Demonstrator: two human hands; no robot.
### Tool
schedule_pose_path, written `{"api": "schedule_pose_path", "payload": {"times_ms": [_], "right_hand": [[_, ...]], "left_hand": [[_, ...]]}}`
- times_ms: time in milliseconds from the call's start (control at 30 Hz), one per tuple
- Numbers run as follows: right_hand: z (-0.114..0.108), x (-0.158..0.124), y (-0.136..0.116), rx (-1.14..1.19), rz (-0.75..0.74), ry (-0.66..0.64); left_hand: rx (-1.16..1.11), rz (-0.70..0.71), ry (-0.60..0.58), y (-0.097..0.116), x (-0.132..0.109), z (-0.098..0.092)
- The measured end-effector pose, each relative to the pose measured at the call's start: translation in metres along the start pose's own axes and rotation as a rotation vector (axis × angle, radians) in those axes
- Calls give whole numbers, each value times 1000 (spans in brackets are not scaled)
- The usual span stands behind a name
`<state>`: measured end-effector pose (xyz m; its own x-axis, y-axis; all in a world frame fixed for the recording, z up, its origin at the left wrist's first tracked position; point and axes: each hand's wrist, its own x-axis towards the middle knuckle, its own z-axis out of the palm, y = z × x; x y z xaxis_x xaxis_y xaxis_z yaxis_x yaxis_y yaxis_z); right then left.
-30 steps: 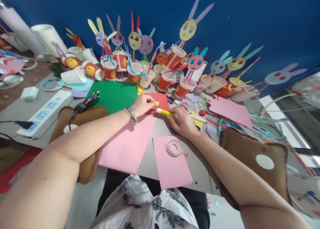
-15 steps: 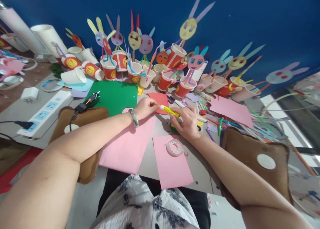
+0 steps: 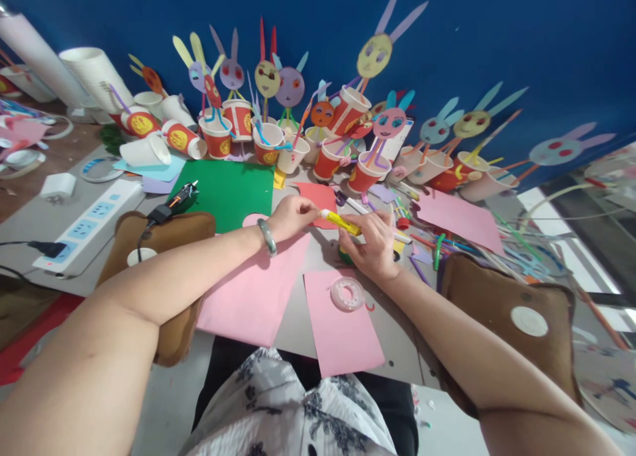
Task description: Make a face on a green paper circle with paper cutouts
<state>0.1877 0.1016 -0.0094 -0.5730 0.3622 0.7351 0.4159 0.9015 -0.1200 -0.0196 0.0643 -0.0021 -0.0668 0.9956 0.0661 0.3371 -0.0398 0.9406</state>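
The right hand (image 3: 371,242) pinches a yellow tube (image 3: 342,224) toward the left hand (image 3: 289,217), whose fingertips (image 3: 307,207) press together, any content hidden.

Left hand (image 3: 292,217) and right hand (image 3: 371,241): two are seen
Yellow tube (image 3: 342,224): one is seen
Red sheet (image 3: 318,194): one is seen
Pink sheets (image 3: 342,343): at least three are counted
Brown cushions (image 3: 477,303): two are counted
Power strip (image 3: 89,223): one is seen
Eared heads (image 3: 374,56): at least twelve are counted

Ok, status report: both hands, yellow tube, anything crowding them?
Right hand gripping yellow tube, white tip leftward. Left hand pinched beside tip, contents unclear. Red paper just beyond.
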Motion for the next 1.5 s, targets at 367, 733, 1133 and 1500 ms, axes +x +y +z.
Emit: {"api": "schedule_pose_path", "payload": {"times_ms": [367, 733, 1133, 1500], "right_hand": [[1, -1, 3, -7, 11, -37], [-3, 1, 4, -15, 72, 95], [-2, 2, 2, 43, 59, -16], [-5, -1, 0, 4, 124, 66]], "left_hand": [[-86, -69, 40, 11, -4, -1], [-218, -136, 2, 13, -3, -4], [-283, -114, -42, 10, -4, -2], [-304, -127, -54, 9, -2, -3]]}}
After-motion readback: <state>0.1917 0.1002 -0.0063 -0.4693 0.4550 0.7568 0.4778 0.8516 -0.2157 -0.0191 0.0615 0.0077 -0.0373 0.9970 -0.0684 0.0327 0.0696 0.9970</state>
